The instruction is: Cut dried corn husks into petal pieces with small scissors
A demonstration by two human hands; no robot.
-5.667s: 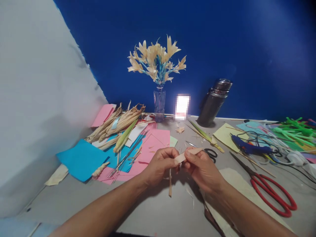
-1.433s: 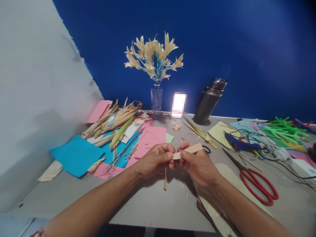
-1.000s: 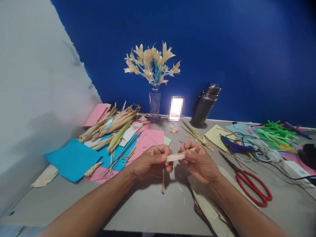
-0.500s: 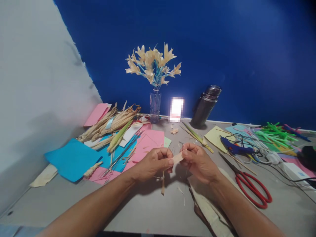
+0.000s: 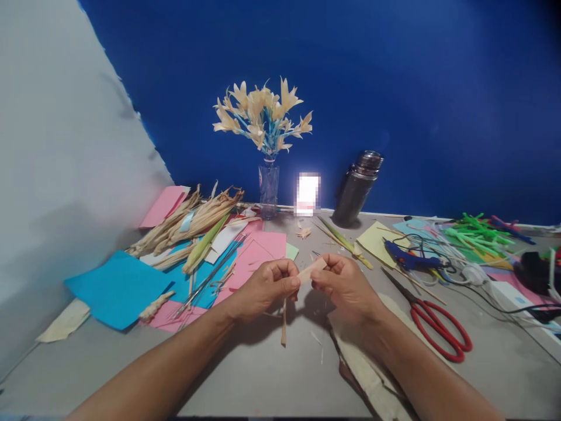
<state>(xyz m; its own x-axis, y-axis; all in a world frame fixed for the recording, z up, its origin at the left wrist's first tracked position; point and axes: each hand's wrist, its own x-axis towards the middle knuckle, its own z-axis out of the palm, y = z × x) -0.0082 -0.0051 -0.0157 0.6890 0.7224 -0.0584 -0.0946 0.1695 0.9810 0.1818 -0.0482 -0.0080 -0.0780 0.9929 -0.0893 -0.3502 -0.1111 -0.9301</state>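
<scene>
Both hands meet above the grey table [image 5: 245, 374], pinching a pale strip of dried corn husk [image 5: 312, 269] between them. My left hand [image 5: 263, 288] is closed on the strip's left end, and a thin tan stick [image 5: 284, 324] hangs down from its fingers. My right hand [image 5: 344, 285] is closed on the strip's right part, fingers curled over it. A large pale husk sheet [image 5: 372, 374] lies under my right forearm.
Red-handled scissors [image 5: 432, 324] lie right of my hands, a blue glue gun [image 5: 405, 260] with cables behind them. Blue paper [image 5: 116, 287], pink paper [image 5: 258, 254] and a heap of corn husks [image 5: 193, 219] lie left. A vase of husk flowers [image 5: 265, 140] and a dark flask [image 5: 356, 190] stand at the blue wall.
My hands have stayed together on the husk strip, and the part sticking out past my right fingers has grown shorter. The view has drifted slightly.
</scene>
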